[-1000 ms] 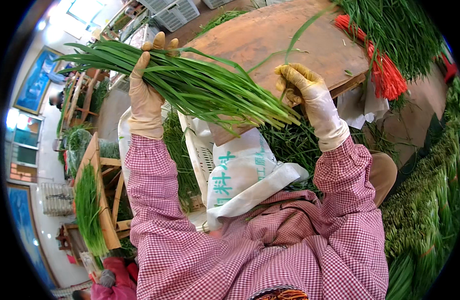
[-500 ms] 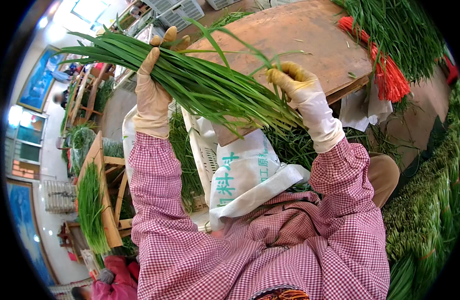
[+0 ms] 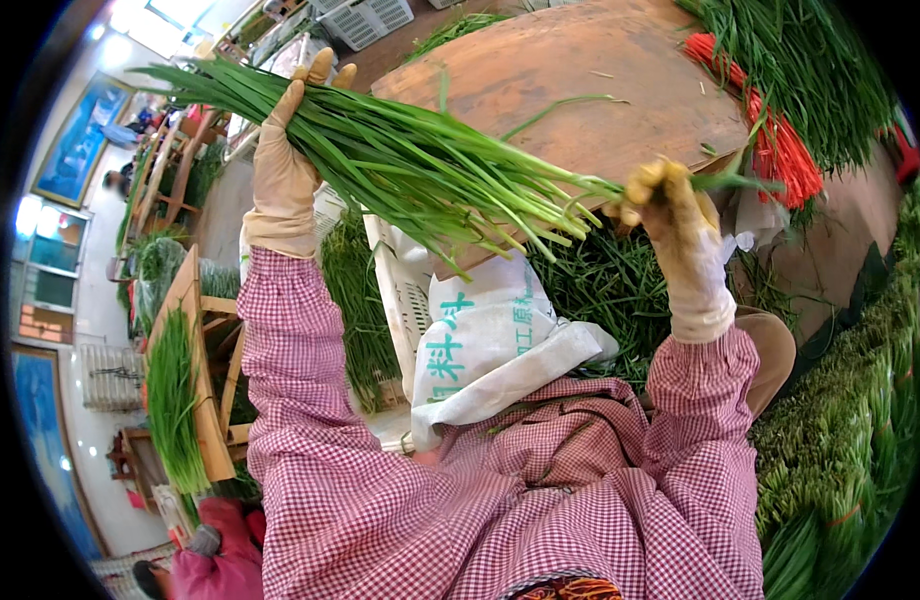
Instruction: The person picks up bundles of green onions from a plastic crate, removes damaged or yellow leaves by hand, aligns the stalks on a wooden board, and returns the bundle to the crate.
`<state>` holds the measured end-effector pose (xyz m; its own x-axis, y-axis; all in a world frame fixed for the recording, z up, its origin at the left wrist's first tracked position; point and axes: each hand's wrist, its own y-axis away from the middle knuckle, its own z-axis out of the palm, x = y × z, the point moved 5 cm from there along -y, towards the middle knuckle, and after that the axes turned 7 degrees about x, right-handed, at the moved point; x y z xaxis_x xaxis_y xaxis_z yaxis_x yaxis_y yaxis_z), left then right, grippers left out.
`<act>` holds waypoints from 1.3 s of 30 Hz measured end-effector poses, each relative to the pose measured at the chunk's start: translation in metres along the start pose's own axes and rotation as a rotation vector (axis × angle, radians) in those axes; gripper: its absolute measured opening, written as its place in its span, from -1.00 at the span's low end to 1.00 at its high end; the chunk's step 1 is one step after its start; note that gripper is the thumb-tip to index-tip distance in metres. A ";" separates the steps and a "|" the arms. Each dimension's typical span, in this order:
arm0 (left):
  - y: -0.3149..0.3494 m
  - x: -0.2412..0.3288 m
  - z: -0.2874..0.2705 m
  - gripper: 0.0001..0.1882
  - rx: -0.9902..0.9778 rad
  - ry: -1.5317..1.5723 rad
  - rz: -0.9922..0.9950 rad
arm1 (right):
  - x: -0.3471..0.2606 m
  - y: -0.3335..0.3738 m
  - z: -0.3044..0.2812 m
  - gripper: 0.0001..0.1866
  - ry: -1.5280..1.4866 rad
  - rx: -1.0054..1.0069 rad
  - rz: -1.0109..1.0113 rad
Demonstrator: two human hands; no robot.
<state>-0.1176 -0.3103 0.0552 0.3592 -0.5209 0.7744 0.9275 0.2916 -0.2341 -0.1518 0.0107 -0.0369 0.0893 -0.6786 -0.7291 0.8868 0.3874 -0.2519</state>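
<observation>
My gloved left hand [image 3: 285, 160] is closed round the leafy part of a bunch of garlic chives [image 3: 410, 150], lifted over the near edge of the table. The pale stem ends point right, toward my gloved right hand [image 3: 677, 225]. That hand is closed, its stained fingers blurred by motion. A few green leaves [image 3: 730, 182] stick out of it on the right, and a thin stem end reaches it from the bunch's side. One loose leaf [image 3: 560, 108] lies across the tabletop, just beyond the stems.
Beyond the bunch stands a worn wooden table [image 3: 570, 60] with red ties [image 3: 780, 150] and a heap of chives [image 3: 800, 70] at its right. A white sack [image 3: 490, 340] covers my lap beside a white crate [image 3: 395, 300]. Loose leaves [image 3: 610, 300] lie below; bundled chives [image 3: 850, 400] line the right.
My right hand has drawn away from the bunch, right and slightly down, with leaves in its fingers. My left hand and the bunch have shifted a little left.
</observation>
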 end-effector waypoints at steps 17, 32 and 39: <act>0.012 0.012 0.001 -0.81 -0.003 0.172 0.025 | 0.055 -0.009 0.035 -0.43 -0.014 -0.092 0.232; 0.003 0.010 -0.010 -0.77 0.108 0.066 0.089 | 0.051 -0.019 0.025 -0.59 -0.217 -0.026 0.185; 0.008 0.042 -0.049 -0.70 0.404 0.062 0.137 | 0.039 0.015 -0.012 -0.63 0.231 -0.323 0.555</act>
<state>-0.0906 -0.3687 0.0570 0.4935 -0.4991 0.7123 0.7597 0.6460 -0.0737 -0.1405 -0.0028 -0.0768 0.3607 -0.1886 -0.9134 0.5546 0.8308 0.0475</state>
